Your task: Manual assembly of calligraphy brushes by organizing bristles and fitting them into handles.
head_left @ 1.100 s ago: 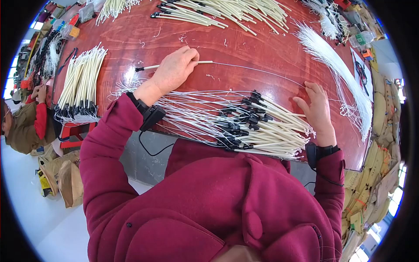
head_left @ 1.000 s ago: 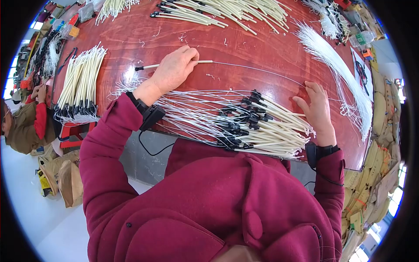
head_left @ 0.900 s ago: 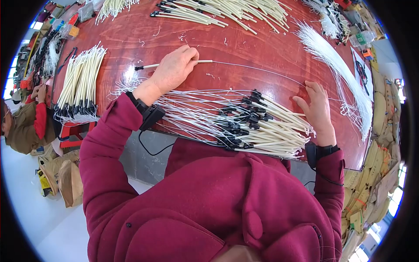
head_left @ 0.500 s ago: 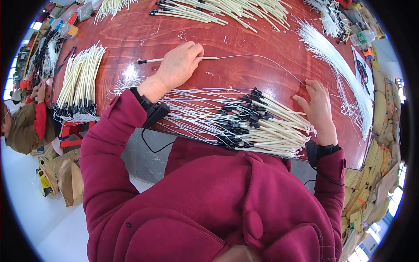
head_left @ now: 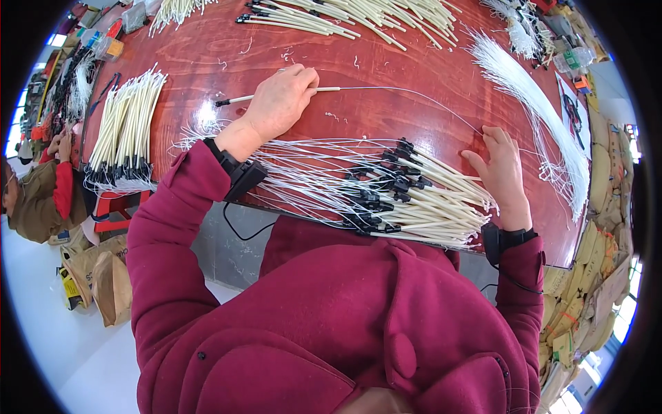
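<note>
My left hand (head_left: pixel 283 100) is closed round a cream-coloured tube (head_left: pixel 328 89) with a black end fitting (head_left: pixel 222 103), over the middle of the table. From the tube's right end a thin white wire (head_left: pixel 420 95) arcs across to my right hand (head_left: pixel 501 168). There it meets the fingertips, with the thumb held apart; how the fingers grip it is partly hidden. Below both hands, at the near table edge, lies a pile of similar cream tubes (head_left: pixel 441 207) with black fittings, long white wires (head_left: pixel 303 169) trailing left from them.
The red-brown table (head_left: pixel 386 69) carries a bundle of tubes (head_left: pixel 131 124) at left, more tubes (head_left: pixel 372 17) at the far side and a long hank of white wires (head_left: pixel 545 103) at right. Another person's hands (head_left: pixel 62 146) show at far left. Paper bags (head_left: pixel 110 286) stand below.
My left hand has shifted slightly left with the tube and the wire. My right hand has hardly moved.
</note>
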{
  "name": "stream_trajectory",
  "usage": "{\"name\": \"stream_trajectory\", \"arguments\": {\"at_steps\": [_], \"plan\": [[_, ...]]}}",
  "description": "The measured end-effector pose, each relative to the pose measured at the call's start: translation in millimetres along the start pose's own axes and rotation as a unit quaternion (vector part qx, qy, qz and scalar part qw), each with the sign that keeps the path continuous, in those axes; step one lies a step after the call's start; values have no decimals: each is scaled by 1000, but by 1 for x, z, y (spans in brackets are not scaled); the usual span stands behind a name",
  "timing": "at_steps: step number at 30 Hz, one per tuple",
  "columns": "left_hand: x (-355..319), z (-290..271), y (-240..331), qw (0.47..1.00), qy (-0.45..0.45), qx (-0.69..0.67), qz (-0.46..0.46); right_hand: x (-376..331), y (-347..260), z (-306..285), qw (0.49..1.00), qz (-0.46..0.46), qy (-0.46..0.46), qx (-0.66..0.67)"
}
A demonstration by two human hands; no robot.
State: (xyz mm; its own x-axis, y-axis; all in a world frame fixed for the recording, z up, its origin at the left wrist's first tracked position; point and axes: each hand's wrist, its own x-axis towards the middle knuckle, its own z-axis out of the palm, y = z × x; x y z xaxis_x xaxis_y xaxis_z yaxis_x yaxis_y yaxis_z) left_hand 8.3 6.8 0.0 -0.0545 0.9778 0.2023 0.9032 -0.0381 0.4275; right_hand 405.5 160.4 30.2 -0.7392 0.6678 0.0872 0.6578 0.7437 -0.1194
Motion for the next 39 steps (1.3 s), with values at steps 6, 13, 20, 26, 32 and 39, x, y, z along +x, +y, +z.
{"name": "stream_trajectory", "arguments": {"at_steps": [6,13,20,26,32,39], "plan": [[7,5,0,1000,4,-3,9,1,2,-5,1000,4,-14,9],[57,38,20,986,8,87,144,5,3,-10,999,-17,-42,-8],[118,95,115,972,-67,86,210,22,-22,5,995,-80,-55,24],[96,62,124,971,-15,113,211,26,-1,19,990,-104,70,69],[60,13,29,996,-37,56,56,33,11,16,991,-63,53,101],[55,14,47,991,-91,-96,36,57,-33,19,980,-138,109,95]]}}
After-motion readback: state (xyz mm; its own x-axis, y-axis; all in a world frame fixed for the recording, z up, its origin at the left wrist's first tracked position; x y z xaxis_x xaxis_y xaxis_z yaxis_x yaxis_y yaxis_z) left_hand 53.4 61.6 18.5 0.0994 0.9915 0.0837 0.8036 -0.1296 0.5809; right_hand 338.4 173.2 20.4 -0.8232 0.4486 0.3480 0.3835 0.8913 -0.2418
